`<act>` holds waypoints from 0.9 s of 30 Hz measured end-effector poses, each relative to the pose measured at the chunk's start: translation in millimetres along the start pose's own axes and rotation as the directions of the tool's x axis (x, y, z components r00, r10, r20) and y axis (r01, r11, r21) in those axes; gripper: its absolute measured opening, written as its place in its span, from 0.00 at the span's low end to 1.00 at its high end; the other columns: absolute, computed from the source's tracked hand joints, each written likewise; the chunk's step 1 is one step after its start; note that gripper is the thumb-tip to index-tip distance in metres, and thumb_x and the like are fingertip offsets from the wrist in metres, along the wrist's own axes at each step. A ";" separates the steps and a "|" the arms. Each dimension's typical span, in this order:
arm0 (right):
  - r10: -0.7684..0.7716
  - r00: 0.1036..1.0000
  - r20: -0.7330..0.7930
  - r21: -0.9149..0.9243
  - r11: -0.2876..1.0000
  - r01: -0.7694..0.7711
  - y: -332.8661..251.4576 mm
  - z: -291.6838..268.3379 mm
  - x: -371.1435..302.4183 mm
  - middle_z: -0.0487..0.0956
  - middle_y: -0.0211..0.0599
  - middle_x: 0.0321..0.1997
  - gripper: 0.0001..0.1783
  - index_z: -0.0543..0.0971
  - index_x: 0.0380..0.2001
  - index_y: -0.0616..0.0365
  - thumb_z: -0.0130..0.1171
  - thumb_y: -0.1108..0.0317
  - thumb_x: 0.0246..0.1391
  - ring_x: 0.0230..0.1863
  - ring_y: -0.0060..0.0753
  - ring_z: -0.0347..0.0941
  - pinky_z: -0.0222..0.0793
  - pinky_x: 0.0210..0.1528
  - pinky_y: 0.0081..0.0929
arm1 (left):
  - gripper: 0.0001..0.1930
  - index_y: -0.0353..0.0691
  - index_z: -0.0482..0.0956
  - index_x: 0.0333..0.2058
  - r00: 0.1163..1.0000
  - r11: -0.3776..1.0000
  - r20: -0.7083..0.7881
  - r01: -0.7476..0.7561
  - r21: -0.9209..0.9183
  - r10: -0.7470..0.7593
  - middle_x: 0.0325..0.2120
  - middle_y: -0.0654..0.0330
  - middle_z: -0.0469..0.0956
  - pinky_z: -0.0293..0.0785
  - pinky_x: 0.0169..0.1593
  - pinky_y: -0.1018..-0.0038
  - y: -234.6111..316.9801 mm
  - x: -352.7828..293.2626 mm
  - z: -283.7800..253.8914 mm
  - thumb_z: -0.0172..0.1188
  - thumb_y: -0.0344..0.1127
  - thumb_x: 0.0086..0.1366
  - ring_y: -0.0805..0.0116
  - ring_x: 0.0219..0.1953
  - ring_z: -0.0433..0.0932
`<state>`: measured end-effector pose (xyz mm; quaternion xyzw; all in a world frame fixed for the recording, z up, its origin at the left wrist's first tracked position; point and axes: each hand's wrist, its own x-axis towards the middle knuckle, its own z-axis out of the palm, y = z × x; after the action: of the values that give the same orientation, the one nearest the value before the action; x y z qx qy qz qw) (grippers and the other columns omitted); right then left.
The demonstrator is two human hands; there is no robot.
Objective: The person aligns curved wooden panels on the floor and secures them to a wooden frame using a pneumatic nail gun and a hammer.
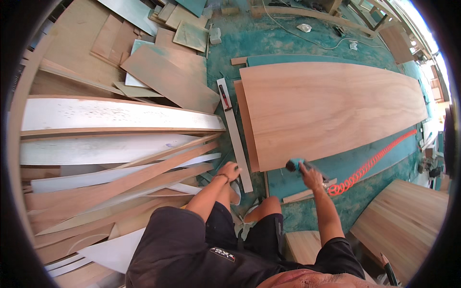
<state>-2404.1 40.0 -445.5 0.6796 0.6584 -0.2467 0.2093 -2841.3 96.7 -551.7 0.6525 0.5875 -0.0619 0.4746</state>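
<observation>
My right hand (313, 178) is wrapped round the grip of a teal-and-black air nail gun (295, 165), held beside the near edge of a large plywood sheet (336, 108). A coiled orange air hose (367, 167) runs from near my right wrist toward the far right. Above my knee, my left hand (229, 171) has its fingers curled; whatever they may hold is hidden. Close to it lies a long narrow white strip (236, 144), with a red-and-black hand tool (224, 98) on its far end.
White-faced boards and wood strips (120, 115) crowd the left side, with offcut panels (168, 72) stacked behind. Beneath the plywood is a teal panel (288, 185). A slatted wood panel (408, 225) stands at the lower right. A thin hose (331, 48) crosses the far floor.
</observation>
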 end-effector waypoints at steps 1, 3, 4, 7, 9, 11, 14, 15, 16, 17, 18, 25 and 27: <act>-0.019 0.999 -0.040 -0.013 1.000 0.018 1.3 7.6 -31.8 0.80 0.56 0.48 0.36 0.61 0.70 0.24 0.55 0.60 0.60 0.44 0.61 0.79 0.76 0.43 0.56 | 0.32 0.41 0.77 0.57 0.997 0.999 -0.065 0.050 0.017 -0.049 0.61 0.45 0.70 0.66 0.65 0.59 -3.0 -35.3 -13.0 0.53 0.61 0.65 0.47 0.63 0.69; -0.090 0.987 -0.130 -0.030 0.996 0.087 -2.3 30.1 -92.1 0.80 0.57 0.45 0.37 0.58 0.71 0.21 0.56 0.58 0.60 0.41 0.61 0.80 0.75 0.42 0.56 | 0.29 0.39 0.80 0.53 0.973 0.974 -0.073 0.223 0.035 -0.220 0.54 0.45 0.77 0.69 0.62 0.58 0.6 -110.5 -58.8 0.54 0.57 0.66 0.47 0.58 0.74; -0.129 0.976 -0.177 -0.042 0.991 0.123 -4.2 37.7 -124.9 0.80 0.57 0.44 0.38 0.57 0.72 0.21 0.56 0.57 0.60 0.41 0.60 0.80 0.75 0.42 0.56 | 0.27 0.39 0.82 0.51 0.944 0.943 -0.009 0.331 0.043 -0.331 0.52 0.45 0.80 0.71 0.60 0.58 1.1 -146.5 -80.1 0.54 0.55 0.66 0.47 0.56 0.76; -0.035 0.999 -0.020 0.050 0.998 0.036 -21.7 6.5 -205.6 0.80 0.56 0.44 0.41 0.53 0.73 0.20 0.57 0.56 0.59 0.42 0.60 0.80 0.75 0.42 0.55 | 0.21 0.38 0.84 0.45 0.930 0.921 -0.090 0.367 0.130 -0.357 0.45 0.48 0.83 0.75 0.57 0.58 -45.3 -235.1 -106.4 0.58 0.50 0.65 0.47 0.52 0.80; 0.060 0.993 0.106 0.091 0.993 -0.069 -26.4 -6.5 -252.6 0.80 0.55 0.44 0.44 0.50 0.74 0.19 0.59 0.55 0.58 0.46 0.59 0.80 0.75 0.44 0.52 | 0.19 0.40 0.85 0.44 0.907 0.903 -0.097 0.419 0.093 -0.411 0.46 0.50 0.84 0.76 0.55 0.59 -49.7 -284.2 -121.4 0.61 0.48 0.63 0.49 0.51 0.81; 0.124 0.986 0.109 0.108 0.985 -0.136 -23.3 -5.7 -283.4 0.80 0.54 0.44 0.45 0.50 0.74 0.19 0.59 0.55 0.58 0.46 0.59 0.80 0.76 0.45 0.51 | 0.16 0.40 0.85 0.43 0.844 0.817 0.027 0.526 -0.238 -0.536 0.45 0.51 0.84 0.77 0.54 0.61 -26.7 -313.2 -133.3 0.60 0.44 0.64 0.51 0.50 0.82; 0.122 0.983 0.139 0.077 0.988 -0.133 -12.4 2.6 -307.6 0.80 0.54 0.45 0.45 0.50 0.74 0.20 0.60 0.54 0.58 0.47 0.58 0.80 0.75 0.45 0.50 | 0.12 0.44 0.86 0.42 0.776 0.688 0.036 0.578 -0.439 -0.630 0.43 0.52 0.85 0.77 0.53 0.64 -22.4 -339.8 -121.0 0.56 0.38 0.67 0.55 0.48 0.83; 0.117 0.983 0.139 0.064 0.990 -0.127 -6.6 3.9 -301.8 0.80 0.54 0.45 0.45 0.50 0.74 0.20 0.60 0.54 0.58 0.47 0.57 0.80 0.75 0.45 0.50 | 0.12 0.45 0.86 0.43 0.797 0.740 -0.029 0.546 -0.392 -0.603 0.43 0.52 0.85 0.77 0.53 0.64 -35.7 -333.0 -104.7 0.55 0.37 0.68 0.55 0.48 0.83; 0.115 0.977 0.181 0.029 0.992 -0.123 -3.2 1.5 -301.2 0.80 0.54 0.46 0.45 0.50 0.74 0.20 0.60 0.54 0.58 0.48 0.57 0.80 0.75 0.46 0.50 | 0.12 0.46 0.86 0.43 0.813 0.781 -0.076 0.522 -0.343 -0.577 0.43 0.52 0.85 0.77 0.53 0.64 -32.0 -333.8 -99.5 0.54 0.37 0.68 0.55 0.48 0.83; 0.115 0.968 0.222 -0.005 0.993 -0.117 0.0 -2.3 -296.9 0.80 0.53 0.47 0.45 0.50 0.74 0.20 0.60 0.54 0.58 0.48 0.57 0.80 0.75 0.46 0.50 | 0.12 0.47 0.86 0.43 0.814 0.793 -0.081 0.530 -0.300 -0.575 0.43 0.50 0.84 0.76 0.54 0.62 -26.9 -330.4 -95.0 0.55 0.38 0.67 0.52 0.48 0.82; 0.116 0.957 0.265 -0.038 0.993 -0.110 1.3 -7.9 -290.3 0.80 0.53 0.47 0.44 0.50 0.74 0.20 0.59 0.53 0.59 0.48 0.56 0.79 0.75 0.46 0.50 | 0.12 0.47 0.86 0.43 0.836 0.822 -0.084 0.507 -0.260 -0.543 0.44 0.50 0.84 0.76 0.54 0.62 -20.0 -319.1 -96.6 0.55 0.39 0.67 0.51 0.49 0.82; 0.087 0.996 -0.002 0.010 0.996 -0.087 -35.0 -124.1 -204.6 0.79 0.52 0.47 0.43 0.53 0.73 0.21 0.60 0.55 0.58 0.47 0.56 0.79 0.74 0.46 0.51 | 0.17 0.47 0.84 0.48 0.883 0.877 0.006 0.467 -0.109 -0.470 0.48 0.50 0.83 0.74 0.58 0.59 5.4 -231.2 -197.5 0.61 0.45 0.63 0.51 0.52 0.80; 0.127 0.991 -0.051 0.082 0.989 -0.123 -55.8 -176.9 -174.7 0.79 0.53 0.47 0.43 0.55 0.73 0.23 0.61 0.56 0.58 0.46 0.58 0.79 0.74 0.46 0.52 | 0.19 0.47 0.83 0.50 0.902 0.901 0.007 0.430 -0.052 -0.431 0.53 0.50 0.80 0.73 0.60 0.58 25.3 -191.3 -257.0 0.61 0.46 0.63 0.51 0.57 0.77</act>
<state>-2451.2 12.1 -196.6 0.7340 0.6099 -0.2395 0.1787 -3000.7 142.6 -276.4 0.4941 0.7197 -0.1481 0.4647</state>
